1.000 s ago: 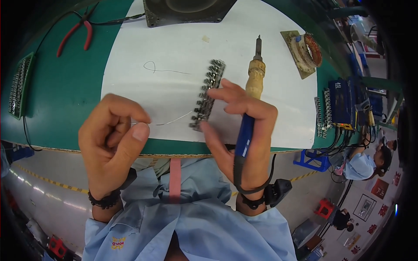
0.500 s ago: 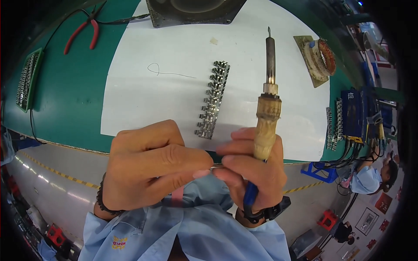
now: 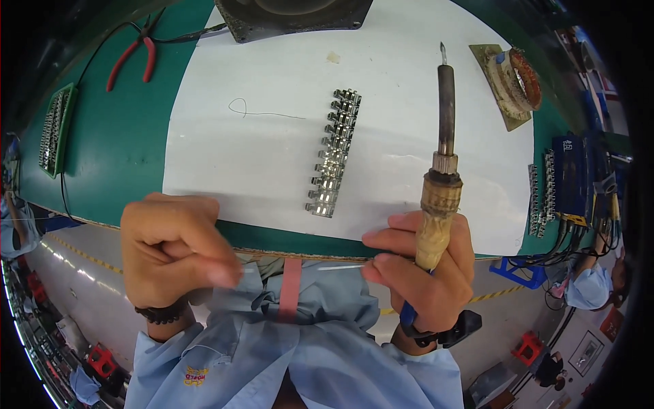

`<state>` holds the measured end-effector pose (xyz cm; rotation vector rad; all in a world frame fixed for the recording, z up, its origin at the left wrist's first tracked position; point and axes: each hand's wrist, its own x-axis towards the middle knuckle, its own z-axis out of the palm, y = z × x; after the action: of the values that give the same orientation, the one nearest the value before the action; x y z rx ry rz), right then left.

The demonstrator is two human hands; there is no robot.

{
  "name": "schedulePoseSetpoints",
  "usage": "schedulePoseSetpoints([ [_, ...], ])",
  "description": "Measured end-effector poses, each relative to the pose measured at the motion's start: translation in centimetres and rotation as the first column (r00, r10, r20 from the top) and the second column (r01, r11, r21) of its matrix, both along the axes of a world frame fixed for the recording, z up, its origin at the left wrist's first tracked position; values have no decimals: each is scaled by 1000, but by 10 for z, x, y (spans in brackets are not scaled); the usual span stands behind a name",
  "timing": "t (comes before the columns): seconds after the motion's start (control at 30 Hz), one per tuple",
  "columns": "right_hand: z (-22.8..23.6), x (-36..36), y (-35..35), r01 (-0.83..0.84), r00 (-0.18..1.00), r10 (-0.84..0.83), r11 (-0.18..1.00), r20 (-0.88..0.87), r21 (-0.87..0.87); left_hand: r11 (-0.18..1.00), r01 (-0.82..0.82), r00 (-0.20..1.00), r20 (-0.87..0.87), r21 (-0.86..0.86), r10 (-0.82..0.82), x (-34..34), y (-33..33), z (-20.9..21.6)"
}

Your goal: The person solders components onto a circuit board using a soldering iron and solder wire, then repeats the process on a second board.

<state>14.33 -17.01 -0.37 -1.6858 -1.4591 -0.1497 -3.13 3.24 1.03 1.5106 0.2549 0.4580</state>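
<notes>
My right hand is wrapped round the tan handle of a soldering iron, whose tip points away from me. Its thumb and forefinger also pinch a thin silvery wire that sticks out to the left. My left hand hovers off the table's near edge with its fingers pinched and blurred by motion. A faint pale streak shows at its fingertips, too smeared to name. Beyond my hands a strip of shiny metal connectors lies on the white sheet, apart from both hands.
A loose thin wire curls on the sheet. Red-handled pliers and a green tray of metal parts are left. A black square device stands behind. A round holder, metal strips and a blue box are right.
My hands have drawn apart: the left went left, the right went right with the soldering iron. The silvery wire that was between them now shows as a length from my right fingers.
</notes>
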Motion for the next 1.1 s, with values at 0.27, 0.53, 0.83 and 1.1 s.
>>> schedulePoseSetpoints([
  [0.27,-3,-8,0,8,990,-5,1000,-138,22,970,-100,989,88,-220,121,-8,1,-11],
  [0.53,1,5,-2,38,999,-37,999,-23,24,995,-53,999,-9,-87,52,-30,12,-6],
  [0.83,-8,-2,32,202,973,-202,979,-111,-14,908,-405,913,-11,108,409,-42,14,-6],
  [1.1,-6,-30,46,251,956,-274,949,-105,-190,777,-566,812,21,276,584,-20,-1,-4],
])
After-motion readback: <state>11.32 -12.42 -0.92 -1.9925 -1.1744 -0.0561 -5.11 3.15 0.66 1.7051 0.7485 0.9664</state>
